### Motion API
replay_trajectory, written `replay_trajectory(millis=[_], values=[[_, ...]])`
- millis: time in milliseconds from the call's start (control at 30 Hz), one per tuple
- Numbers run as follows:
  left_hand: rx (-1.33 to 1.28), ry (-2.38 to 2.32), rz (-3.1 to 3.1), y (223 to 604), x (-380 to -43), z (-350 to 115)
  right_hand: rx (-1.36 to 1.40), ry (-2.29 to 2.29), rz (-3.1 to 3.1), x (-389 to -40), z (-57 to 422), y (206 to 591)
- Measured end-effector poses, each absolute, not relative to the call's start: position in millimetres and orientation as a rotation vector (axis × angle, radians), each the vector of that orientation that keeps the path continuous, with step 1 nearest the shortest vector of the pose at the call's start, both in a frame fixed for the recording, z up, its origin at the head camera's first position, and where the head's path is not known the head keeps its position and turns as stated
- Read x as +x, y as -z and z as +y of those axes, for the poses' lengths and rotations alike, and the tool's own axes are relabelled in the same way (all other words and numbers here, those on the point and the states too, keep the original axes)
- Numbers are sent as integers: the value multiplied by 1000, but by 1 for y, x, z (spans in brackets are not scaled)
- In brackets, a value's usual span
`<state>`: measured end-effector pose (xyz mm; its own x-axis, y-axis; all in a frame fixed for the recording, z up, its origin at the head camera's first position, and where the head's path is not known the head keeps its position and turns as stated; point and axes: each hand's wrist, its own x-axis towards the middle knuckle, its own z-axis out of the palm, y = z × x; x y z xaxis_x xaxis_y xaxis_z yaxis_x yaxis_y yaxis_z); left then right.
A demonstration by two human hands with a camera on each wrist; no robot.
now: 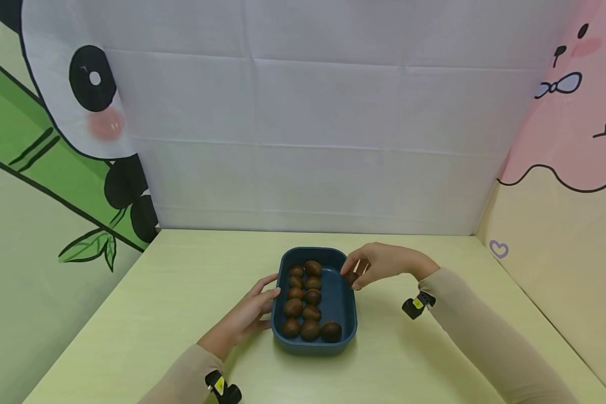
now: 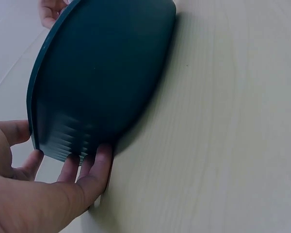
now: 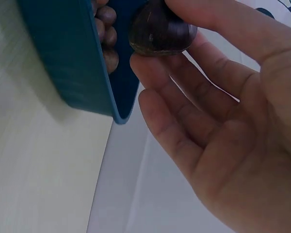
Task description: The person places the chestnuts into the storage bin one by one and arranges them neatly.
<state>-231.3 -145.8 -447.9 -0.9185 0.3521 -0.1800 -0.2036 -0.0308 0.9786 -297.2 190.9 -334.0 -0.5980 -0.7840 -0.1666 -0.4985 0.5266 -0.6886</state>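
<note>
A dark blue rectangular box [image 1: 350, 331] stands on the table with several glossy brown chestnuts [image 1: 310, 330] in it. They lie in two columns along its left side, with another at the near right corner. Over the right rim, my right hand [image 1: 384, 265] pinches one dark chestnut [image 3: 160, 30] between thumb and fingers. That chestnut is partly hidden by the fingers in the head view. With its fingers spread, my left hand [image 1: 247, 314] touches the box's left side, fingertips [image 2: 103, 154] against the outer wall and rim.
The pale wood-grain table [image 1: 217, 258] runs back to a white creased sheet [image 1: 323, 112]. Printed walls rise at both sides, a panda and bamboo at left, a pink figure [image 1: 586, 129] at right. Each wrist wears a small black camera [image 1: 418, 304].
</note>
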Motion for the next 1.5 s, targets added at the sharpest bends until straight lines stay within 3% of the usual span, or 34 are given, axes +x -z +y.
replay_trajectory(millis=[567, 1500], values=[[160, -2004, 1873, 445, -229, -145, -1139, 602, 2360, -290, 137, 373], [162, -2013, 1871, 449, -232, -146, -1201, 558, 2418, -280, 134, 383]])
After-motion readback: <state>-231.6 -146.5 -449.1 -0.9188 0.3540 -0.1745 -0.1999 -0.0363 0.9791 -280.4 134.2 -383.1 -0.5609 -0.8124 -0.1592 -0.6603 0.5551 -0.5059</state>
